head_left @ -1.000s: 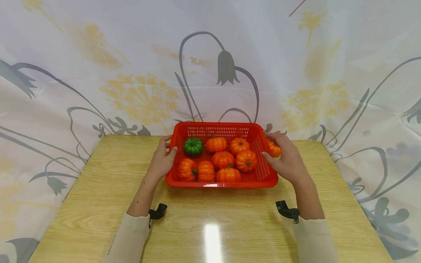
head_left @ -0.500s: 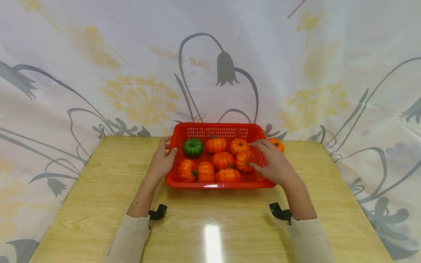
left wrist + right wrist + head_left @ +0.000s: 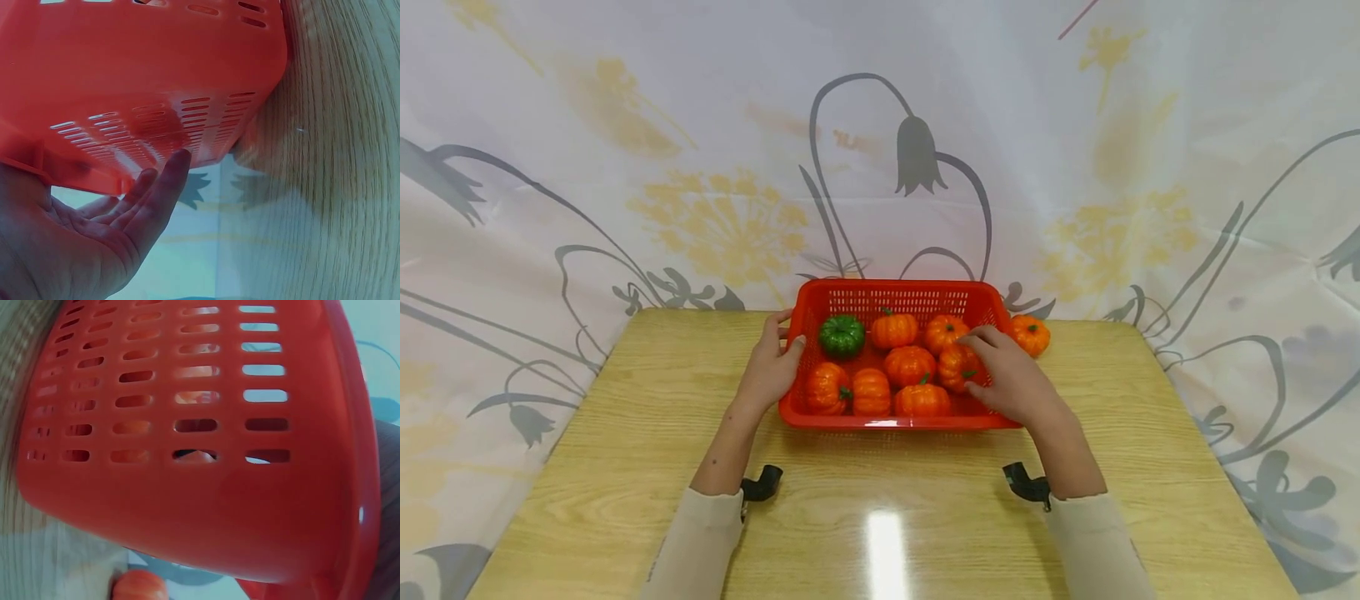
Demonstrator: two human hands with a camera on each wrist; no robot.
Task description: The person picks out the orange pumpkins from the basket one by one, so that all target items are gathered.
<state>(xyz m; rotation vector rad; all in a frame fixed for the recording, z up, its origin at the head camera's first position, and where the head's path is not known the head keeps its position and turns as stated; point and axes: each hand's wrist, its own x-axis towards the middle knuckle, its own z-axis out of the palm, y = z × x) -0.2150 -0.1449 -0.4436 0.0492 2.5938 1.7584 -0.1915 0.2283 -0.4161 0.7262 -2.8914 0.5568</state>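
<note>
Basket (image 3: 835,423) glossy plas.; pumpkins (image 3: 910,367) shiny; tbl (image 3: 940,508) wood-grain w/ sheen.

Pale yellow wood-grain desk (image 3: 887,475), bright white streak of light (image 3: 886,554) shining on near part. Behind far edge, creased whitish backdrop (image 3: 1015,100), printed with large grey bell-shaped flower (image 3: 916,154) drooping from curved stem, pale yellow flower clusters (image 3: 722,221) to either side; thin pink line (image 3: 1078,20) high up.
</note>
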